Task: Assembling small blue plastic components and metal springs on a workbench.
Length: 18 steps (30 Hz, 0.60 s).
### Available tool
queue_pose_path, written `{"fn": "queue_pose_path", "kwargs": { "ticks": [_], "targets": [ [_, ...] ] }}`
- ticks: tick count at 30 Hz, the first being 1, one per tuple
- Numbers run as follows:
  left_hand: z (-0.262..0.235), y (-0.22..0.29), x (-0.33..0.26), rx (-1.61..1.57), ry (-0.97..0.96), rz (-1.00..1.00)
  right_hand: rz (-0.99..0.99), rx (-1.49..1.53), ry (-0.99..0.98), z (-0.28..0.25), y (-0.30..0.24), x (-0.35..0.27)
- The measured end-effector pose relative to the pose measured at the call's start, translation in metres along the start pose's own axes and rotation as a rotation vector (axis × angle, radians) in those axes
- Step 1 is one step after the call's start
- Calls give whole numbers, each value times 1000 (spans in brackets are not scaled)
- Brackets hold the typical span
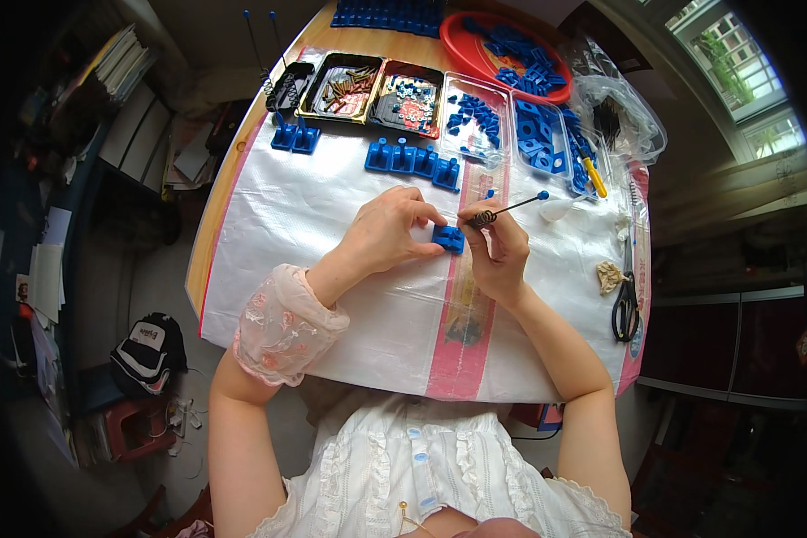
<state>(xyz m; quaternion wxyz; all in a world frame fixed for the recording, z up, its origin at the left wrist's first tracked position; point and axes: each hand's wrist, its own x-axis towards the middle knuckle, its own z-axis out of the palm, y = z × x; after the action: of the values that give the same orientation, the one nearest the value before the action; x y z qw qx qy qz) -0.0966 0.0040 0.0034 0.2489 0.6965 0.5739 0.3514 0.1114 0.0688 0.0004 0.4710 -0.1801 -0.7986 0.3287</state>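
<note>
Fingers on blue block, mid-table, clear surr.

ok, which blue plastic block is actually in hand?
The small blue block pinched between left hand and right hand; the other blue blocks sit untouched farther up the table.

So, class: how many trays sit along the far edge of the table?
5: a black tray at left, then a tray of brass parts, one of mixed bits, and two clear trays of blue parts.
</note>
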Motion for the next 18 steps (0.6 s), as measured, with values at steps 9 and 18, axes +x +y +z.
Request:
{"fn": "queue_pose_path", "kwargs": {
  "ticks": [9, 18],
  "targets": [
    [1, 1, 0, -4, -13, -27, 8, -2, 21, 0, 0, -1],
    [1, 0, 0, -10, -4, -33, 7, -2, 19, 1, 0, -1]
  ]
}}
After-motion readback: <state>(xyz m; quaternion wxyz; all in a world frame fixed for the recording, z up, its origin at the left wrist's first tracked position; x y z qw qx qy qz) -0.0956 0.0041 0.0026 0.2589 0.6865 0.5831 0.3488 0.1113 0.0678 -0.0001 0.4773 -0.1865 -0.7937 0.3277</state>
